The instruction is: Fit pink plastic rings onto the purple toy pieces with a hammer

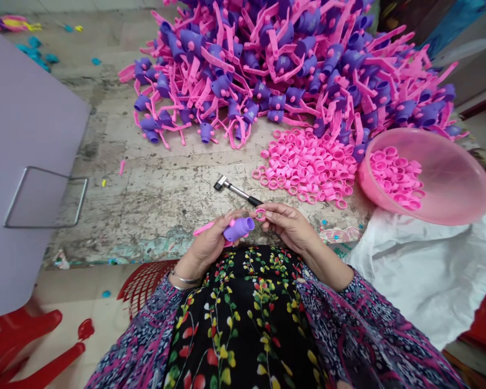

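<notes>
My left hand point(209, 242) is closed around a purple plastic tube piece point(238, 229) with pink arms, its open end pointing right. Between the thumb and fingers of my right hand point(288, 226) is a small pink ring point(260, 214), held just beside the tube's mouth and apart from it. A small hammer point(237, 190) with a black and silver head lies on the worktop beyond my hands, its black grip end partly hidden by my right fingers. A heap of loose pink rings point(308, 165) lies past the hammer.
A large pile of purple and pink pieces point(267, 70) covers the back of the worn worktop point(105, 205). At right a pink bowl point(457, 178) holds more rings, above a white cloth point(425, 275). A lilac panel with a wire handle point(83, 202) stands at left.
</notes>
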Tool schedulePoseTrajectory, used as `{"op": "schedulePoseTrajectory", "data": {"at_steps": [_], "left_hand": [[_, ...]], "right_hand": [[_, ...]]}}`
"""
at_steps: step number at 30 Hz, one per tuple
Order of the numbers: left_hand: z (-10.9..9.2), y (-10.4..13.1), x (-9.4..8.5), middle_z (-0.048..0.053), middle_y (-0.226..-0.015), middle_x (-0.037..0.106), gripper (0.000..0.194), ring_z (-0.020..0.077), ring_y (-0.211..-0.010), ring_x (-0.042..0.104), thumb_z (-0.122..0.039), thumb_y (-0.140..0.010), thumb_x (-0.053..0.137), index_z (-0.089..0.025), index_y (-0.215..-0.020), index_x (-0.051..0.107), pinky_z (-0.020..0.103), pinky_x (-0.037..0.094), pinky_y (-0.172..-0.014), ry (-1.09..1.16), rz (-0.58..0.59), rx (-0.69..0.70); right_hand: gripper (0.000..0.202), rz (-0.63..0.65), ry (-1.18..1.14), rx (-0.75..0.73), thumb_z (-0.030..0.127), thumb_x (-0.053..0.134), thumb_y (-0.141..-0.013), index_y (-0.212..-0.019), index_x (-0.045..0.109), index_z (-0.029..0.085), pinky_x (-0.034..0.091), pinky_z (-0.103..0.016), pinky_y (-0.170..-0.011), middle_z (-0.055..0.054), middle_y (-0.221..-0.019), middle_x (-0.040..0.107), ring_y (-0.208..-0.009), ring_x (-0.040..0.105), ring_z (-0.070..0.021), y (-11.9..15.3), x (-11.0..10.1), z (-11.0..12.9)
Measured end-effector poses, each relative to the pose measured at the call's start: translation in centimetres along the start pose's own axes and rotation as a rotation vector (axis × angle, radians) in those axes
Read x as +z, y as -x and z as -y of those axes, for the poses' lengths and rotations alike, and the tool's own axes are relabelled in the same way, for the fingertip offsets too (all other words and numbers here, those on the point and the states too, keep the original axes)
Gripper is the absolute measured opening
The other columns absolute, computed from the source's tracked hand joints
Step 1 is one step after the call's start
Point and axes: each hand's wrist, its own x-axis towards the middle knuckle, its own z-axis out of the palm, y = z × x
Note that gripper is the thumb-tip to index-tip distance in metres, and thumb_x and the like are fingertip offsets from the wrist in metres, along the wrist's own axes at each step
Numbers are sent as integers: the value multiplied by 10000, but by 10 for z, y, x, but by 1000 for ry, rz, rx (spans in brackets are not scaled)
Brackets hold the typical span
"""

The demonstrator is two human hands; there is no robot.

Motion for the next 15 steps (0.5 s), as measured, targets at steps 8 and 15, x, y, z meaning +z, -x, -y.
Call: {"op": "schedulePoseTrajectory", "data": {"at_steps": [8,15], "left_hand": [[6,0,-5,86,-1016,719,363,173,-764,585,-473,-788,691,-177,-985,767,241,392,-564,-208,51,1],[6,1,-3,58,-766,681,481,125,-578,530,-579,-773,655,-140,-948,744,225,365,-467,-90,81,-67]], "right_hand": [[215,-9,431,-226,372,733,-773,-948,741,248,532,-290,-702,-7,-845,721,-721,640,-133,2,-2,-4],[233,56,614,-459,330,688,-837,-1064,711,283,505,-300,-725,-16,-872,578,-801,583,-151,9,1,1]]}}
